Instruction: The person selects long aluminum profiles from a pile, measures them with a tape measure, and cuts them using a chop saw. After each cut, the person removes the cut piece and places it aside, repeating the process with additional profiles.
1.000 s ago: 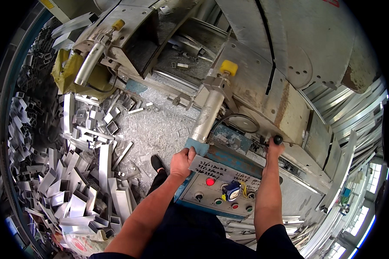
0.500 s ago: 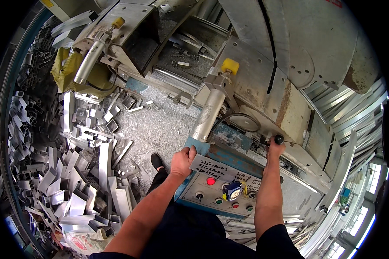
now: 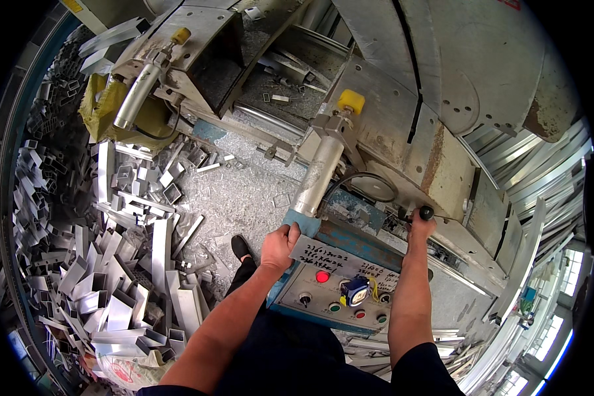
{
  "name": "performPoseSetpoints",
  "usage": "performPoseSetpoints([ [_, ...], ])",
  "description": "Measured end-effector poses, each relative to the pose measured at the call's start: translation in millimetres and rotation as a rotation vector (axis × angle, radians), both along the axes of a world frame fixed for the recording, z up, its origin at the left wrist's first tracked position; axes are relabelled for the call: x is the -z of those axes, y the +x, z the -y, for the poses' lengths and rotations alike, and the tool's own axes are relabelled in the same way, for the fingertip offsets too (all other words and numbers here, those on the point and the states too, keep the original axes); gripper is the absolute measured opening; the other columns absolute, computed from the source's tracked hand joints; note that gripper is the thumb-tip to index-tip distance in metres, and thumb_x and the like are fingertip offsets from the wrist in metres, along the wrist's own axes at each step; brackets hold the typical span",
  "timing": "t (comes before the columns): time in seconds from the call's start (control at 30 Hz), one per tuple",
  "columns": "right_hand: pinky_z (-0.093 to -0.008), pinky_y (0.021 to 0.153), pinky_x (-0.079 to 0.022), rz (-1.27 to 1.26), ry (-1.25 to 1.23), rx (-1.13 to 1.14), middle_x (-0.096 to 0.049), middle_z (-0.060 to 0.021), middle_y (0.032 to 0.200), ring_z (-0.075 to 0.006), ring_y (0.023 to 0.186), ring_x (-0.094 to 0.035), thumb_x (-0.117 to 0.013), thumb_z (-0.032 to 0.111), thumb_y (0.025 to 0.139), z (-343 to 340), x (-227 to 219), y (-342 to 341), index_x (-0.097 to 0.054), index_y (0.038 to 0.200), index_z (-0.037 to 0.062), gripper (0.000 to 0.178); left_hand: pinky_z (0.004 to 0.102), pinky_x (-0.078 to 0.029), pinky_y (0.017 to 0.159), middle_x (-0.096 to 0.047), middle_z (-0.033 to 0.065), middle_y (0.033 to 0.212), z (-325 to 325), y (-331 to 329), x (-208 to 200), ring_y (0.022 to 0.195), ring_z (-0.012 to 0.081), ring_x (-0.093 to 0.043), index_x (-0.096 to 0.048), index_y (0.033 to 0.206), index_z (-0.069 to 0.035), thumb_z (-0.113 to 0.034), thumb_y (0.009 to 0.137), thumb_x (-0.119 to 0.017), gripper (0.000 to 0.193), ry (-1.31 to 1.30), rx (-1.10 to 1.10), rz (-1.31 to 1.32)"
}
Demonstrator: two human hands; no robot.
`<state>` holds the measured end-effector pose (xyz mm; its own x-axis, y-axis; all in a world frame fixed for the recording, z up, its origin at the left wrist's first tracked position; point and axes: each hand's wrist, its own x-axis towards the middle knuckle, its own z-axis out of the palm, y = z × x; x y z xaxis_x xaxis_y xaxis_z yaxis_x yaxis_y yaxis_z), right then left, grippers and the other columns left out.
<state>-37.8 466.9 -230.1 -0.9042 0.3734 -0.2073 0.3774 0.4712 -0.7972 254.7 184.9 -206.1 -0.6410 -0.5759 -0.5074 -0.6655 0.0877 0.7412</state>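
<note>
Head view, looking down over both forearms: left hand (image 3: 279,245) resting on the upper left corner of the control panel (image 3: 323,300), fingers curled together over its blue edge, thumb lying beside them; right hand (image 3: 420,226) closing around the black-knobbed lever (image 3: 426,212) at the panel's far right, fingers wrapped tight beneath the knob. Panel sitting directly in front of the body, between the two arms, carrying a red button (image 3: 322,276), smaller green and red buttons, and a blue switch. Pneumatic cylinder (image 3: 318,175) with a yellow cap rising just beyond the left hand, its base nearly touching the knuckles. Slotted saw table (image 3: 402,112) spreading behind the lever. Open room narrowing on the left, where a bare strip of chip-strewn floor (image 3: 244,198) ending against heaped aluminium offcuts (image 3: 105,277); one dark shoe (image 3: 240,247) standing on that strip. Stacked profiles (image 3: 541,185) crowding the right edge. Palm of the right hand hidden behind the lever; lower panel edge cut off by the torso; blade in the slot not visible; scene bending and darkening toward the rim.
</note>
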Motion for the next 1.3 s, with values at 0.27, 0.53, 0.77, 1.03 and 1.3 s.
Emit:
performPoseSetpoints([
  [0.27, -0.0377, 0.04, -0.047, -0.013, -0.05, 0.032, -0.062, -0.0106, 0.068, -0.0235, 0.057, -0.062, -0.073, 0.013, 0.076, 2, 1, 1, -0.062, 0.081, 0.001, 0.017, 0.0514, -0.047, 0.069, -0.062, 0.0265, 0.08, 0, 1, -2, 0.082, 0.0476, -0.058, -0.063, 0.084, -0.003, -0.047, 0.095, -0.045, 0.049, -0.024, 0.021, -0.08],
  [0.53, -0.0368, 0.04, -0.048, -0.01, -0.073, 0.024, -0.062, -0.0104, 0.067, -0.0228, 0.057, -0.061, -0.073, 0.014, 0.075, 9, -10, 6, -0.062, 0.083, 0.0016, 0.018, 0.0514, -0.047, 0.069, -0.062, 0.0262, 0.081, 1, 1, -1, 0.081, 0.0477, -0.058, -0.062, 0.083, -0.003, -0.046, 0.095, -0.045, 0.048, 0.003, -0.01, -0.011],
  [0.77, -0.0392, 0.048, -0.05, 0.095, -0.038, -0.014, -0.064, -0.0093, 0.074, -0.0237, 0.067, -0.063, -0.077, 0.016, 0.072, 3, -12, 4, -0.063, 0.085, 0.0018, 0.024, 0.0518, -0.047, 0.07, -0.061, 0.0286, 0.08, 2, 0, 1, 0.082, 0.0487, -0.057, -0.062, 0.082, -0.001, -0.046, 0.095, -0.046, 0.05, 0.003, 0.004, -0.015],
  [1.03, -0.0385, 0.086, -0.05, 0.501, 0.616, -1.031, -0.067, -0.0212, 0.103, -0.0315, 0.089, -0.064, -0.075, 0.031, 0.07, -62, -69, -26, -0.064, 0.111, -0.0059, 0.057, 0.0409, -0.047, 0.067, -0.061, 0.02, 0.07, -6, 2, 10, 0.064, 0.021, -0.055, -0.062, 0.084, 0.003, -0.04, 0.099, -0.048, 0.048, 0.031, -0.081, -0.02],
  [1.3, -0.0429, 0.102, -0.043, 0.661, 0.974, -1.252, -0.057, -0.0263, 0.124, -0.0392, 0.118, -0.054, -0.067, 0.025, 0.074, -94, 13, -54, -0.055, 0.125, -0.0009, 0.059, 0.0313, -0.04, 0.055, -0.055, 0.0034, 0.061, -5, 1, 6, 0.06, 0.0102, -0.048, -0.059, 0.072, 0.001, -0.041, 0.099, -0.051, 0.051, 0.054, -0.183, -0.067],
])
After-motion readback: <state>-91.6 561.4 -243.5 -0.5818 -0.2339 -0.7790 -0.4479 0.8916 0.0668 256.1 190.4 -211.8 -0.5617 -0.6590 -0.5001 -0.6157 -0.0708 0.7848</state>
